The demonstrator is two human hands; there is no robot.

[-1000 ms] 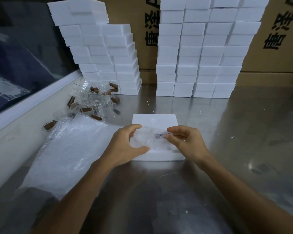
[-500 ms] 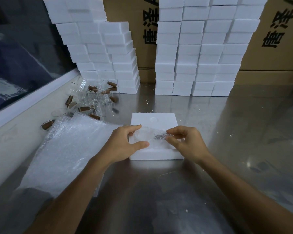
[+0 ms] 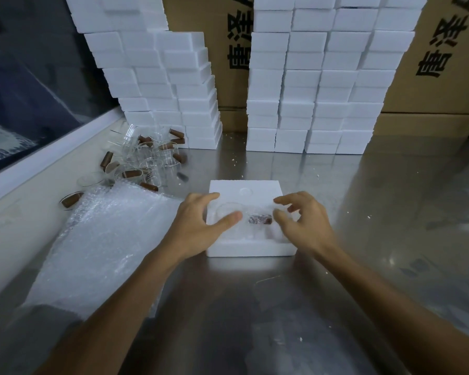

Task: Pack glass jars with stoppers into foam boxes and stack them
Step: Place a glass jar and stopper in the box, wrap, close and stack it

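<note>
While the wrapped jar (image 3: 251, 220) lies in the foam box (image 3: 248, 246), both hands' fingers (image 3: 229, 218) hover loosely spread.

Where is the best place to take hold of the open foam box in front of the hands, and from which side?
Probably by its two short outer walls, left and right, with the hands coming from above on each side. The foam box lies flat on the steel table, its top is open, and the wrapped jar lies in the hollow, so gripping from above the middle would press the glass.

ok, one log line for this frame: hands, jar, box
left hand: resting on foam box | right hand: open over box | wrapped jar: lying in box, stopper visible | lid: not on
</note>
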